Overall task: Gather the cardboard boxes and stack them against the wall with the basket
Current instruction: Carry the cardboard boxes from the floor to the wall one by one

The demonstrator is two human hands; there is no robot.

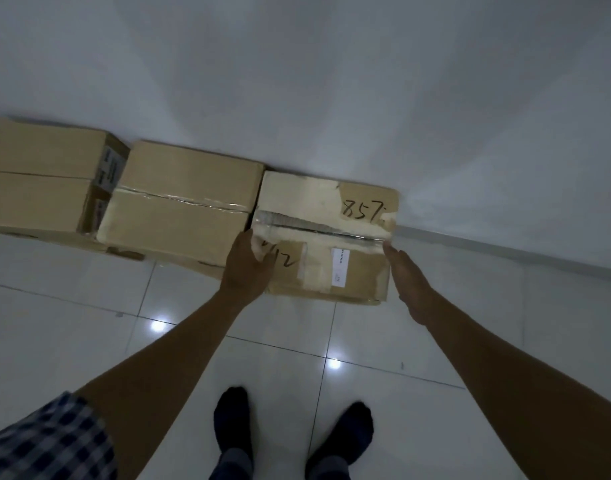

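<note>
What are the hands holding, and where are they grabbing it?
The box marked 857. The left hand grips its near left corner; the right hand presses flat against its right side.

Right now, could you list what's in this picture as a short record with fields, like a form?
place: white tiled floor beside a pale wall
boxes: three brown cardboard boxes in a row against the wall
right box: torn, taped box marked 857
middle box: taped plain box
left box: labelled box
left hand: on the marked box's left edge
right hand: flat against its right side
basket: not in view
</note>
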